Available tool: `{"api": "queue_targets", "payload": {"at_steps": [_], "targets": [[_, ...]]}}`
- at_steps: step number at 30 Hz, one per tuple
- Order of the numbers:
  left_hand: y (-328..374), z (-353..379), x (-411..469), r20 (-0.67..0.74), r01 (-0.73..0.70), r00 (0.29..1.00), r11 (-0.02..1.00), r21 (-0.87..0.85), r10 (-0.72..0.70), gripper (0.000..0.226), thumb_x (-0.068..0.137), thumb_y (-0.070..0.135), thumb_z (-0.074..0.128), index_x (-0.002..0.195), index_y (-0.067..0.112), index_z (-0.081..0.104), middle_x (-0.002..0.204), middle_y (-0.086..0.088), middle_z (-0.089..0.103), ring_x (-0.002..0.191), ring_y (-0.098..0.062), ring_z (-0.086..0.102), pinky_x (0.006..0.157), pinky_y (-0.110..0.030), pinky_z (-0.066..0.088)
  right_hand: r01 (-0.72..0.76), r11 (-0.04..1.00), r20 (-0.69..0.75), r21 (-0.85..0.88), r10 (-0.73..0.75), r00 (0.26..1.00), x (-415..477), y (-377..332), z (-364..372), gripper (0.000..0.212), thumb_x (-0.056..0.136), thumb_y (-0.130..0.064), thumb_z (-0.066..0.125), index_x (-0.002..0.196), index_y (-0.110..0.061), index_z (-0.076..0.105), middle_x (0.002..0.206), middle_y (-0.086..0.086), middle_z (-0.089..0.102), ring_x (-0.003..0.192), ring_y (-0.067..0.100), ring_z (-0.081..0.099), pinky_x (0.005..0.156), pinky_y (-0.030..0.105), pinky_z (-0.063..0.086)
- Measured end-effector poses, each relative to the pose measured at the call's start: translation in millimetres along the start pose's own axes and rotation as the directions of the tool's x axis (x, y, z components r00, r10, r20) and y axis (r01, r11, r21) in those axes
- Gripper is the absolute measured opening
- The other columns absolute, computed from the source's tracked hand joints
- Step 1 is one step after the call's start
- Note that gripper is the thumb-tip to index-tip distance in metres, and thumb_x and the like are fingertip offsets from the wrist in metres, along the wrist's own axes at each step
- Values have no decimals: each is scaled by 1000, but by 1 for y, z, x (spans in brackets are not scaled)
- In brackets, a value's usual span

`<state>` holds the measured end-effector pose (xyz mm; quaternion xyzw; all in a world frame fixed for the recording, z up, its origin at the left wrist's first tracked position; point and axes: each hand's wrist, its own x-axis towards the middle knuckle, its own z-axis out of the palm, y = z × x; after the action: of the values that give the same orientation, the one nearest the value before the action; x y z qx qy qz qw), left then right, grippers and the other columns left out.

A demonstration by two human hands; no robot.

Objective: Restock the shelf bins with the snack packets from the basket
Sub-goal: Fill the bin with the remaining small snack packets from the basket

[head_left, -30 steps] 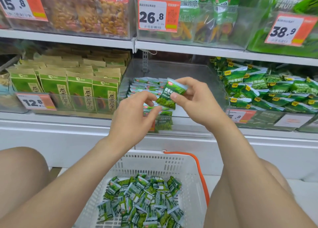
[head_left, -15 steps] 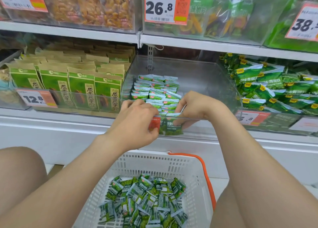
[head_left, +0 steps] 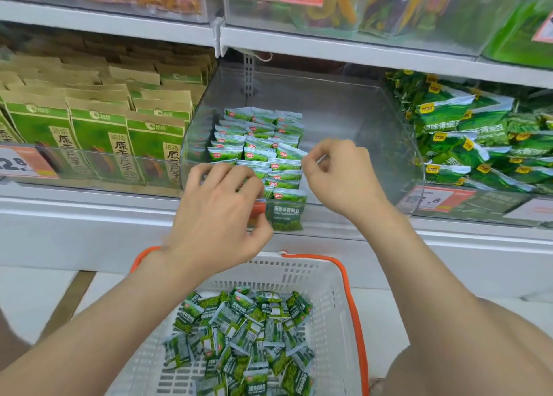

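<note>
**A:** Why are the snack packets (head_left: 260, 144) all crowded into the left of the clear bin (head_left: 353, 111)?

**B:** They stand upright in tight rows, running from the far wall to the near one. Started against the left wall, each row props up the one beside it, so nothing topples. The right half of the bin is bare floor, room for more rows.

**A:** And the front packet (head_left: 285, 213)?

**B:** It stands against the near wall with its label outward, so it reads through the plastic. I'd say it also acts as the stop for its row.

**A:** What are the hands doing?

**B:** The left hand (head_left: 215, 213) reaches over the near rim. Its fingers bend down onto the nearest packets, and the thumb is outside the wall, just beside the front packet. The hand is blurred, so I cannot tell whether that grip is clamped on something or only steadying the rows. The right hand (head_left: 341, 177) is inside the bin, just right of the rows. Its grip is drawn together, fingers curled to the thumb, with nothing in it. I judge it is guarding the rows' open side.

**A:** Much left to do?

**B:** Plenty, I'd say. The basket (head_left: 299, 273) sits low and near, right under the bin, which makes each reach short. A heap of loose packets (head_left: 248, 335) lies in it.
</note>
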<state>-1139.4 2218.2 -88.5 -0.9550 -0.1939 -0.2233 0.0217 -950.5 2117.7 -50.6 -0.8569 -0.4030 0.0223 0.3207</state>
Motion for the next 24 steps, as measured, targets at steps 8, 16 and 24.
{"api": "queue_targets", "payload": {"at_steps": [8,16,24], "targets": [[16,-1,12,-12,51,999,990,-131,-53,25,85,39,70,102,22,72,118,3,67,111,-31,60,102,-54,40,263,963,-29,49,-262,965,-16,-1,1,17,96,-23,48,101,-18,63,85,-2,63,78,22,59,72,43,51],[35,5,-1,-287,99,943,965,-242,-169,26,82,29,61,103,18,71,123,-3,64,118,-35,50,96,-50,36,551,832,43,-60,-550,834,-64,-29,-13,14,79,-21,49,82,-16,61,74,-2,58,65,25,52,56,36,44],[31,72,-82,454,229,882,958,-172,-129,22,86,15,72,104,23,63,103,1,63,99,-29,63,80,-43,53,416,830,746,-371,0,666,-115,-12,13,23,94,-13,54,75,-20,43,86,2,50,75,26,55,55,31,39]]}}
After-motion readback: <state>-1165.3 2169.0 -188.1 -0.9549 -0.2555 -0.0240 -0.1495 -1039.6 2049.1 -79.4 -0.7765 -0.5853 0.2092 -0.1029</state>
